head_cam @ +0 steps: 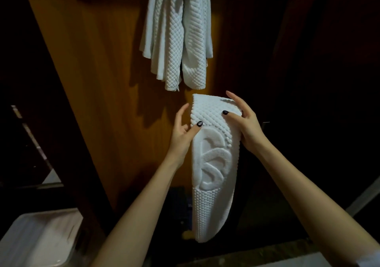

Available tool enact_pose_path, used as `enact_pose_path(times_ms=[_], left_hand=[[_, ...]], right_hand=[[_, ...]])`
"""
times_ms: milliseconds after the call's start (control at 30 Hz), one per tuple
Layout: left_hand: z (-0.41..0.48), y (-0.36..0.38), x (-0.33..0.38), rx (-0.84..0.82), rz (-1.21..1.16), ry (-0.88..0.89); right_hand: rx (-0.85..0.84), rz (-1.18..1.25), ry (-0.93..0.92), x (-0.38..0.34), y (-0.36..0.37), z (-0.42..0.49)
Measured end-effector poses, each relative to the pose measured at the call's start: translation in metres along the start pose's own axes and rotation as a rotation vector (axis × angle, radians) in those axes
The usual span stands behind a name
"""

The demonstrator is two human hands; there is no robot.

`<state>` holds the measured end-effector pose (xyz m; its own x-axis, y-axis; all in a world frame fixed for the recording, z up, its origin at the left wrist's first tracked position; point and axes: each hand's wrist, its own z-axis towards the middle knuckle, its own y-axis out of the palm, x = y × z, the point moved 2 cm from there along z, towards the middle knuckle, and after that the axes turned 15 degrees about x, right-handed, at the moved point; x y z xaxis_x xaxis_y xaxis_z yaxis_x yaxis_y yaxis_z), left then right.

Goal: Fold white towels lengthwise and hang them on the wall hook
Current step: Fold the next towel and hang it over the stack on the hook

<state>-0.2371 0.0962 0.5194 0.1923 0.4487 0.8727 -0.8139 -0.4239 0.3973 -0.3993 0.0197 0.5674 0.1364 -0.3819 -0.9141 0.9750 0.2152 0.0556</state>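
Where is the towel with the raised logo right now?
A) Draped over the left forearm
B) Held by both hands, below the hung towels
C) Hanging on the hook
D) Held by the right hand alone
B: the left hand and right hand both pinch the top end of the towel, which hangs down just under the hung towels.

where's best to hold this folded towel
Near its top end, pinching the two long edges from either side, as the left hand and right hand do now. The folded towel hangs long and narrow, so a top grip should keep the fold closed.
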Motion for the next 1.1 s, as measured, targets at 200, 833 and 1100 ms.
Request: enact_pose_path(times_ms=[200,833,1100], left_hand=[[0.014,-0.005,0.018,-0.123,0.062,0.066],[0.029,-0.001,0.023,-0.059,0.182,0.232],[0.071,0.017,0.046,-0.006,0.247,0.250]], right_hand=[[-0.037,0.094,0.081,0.004,0.001,0.004],[0.087,-0.155,-0.177,-0.006,0.023,0.035],[0.057,-0.191,-0.108,0.013,0.011,0.011]])
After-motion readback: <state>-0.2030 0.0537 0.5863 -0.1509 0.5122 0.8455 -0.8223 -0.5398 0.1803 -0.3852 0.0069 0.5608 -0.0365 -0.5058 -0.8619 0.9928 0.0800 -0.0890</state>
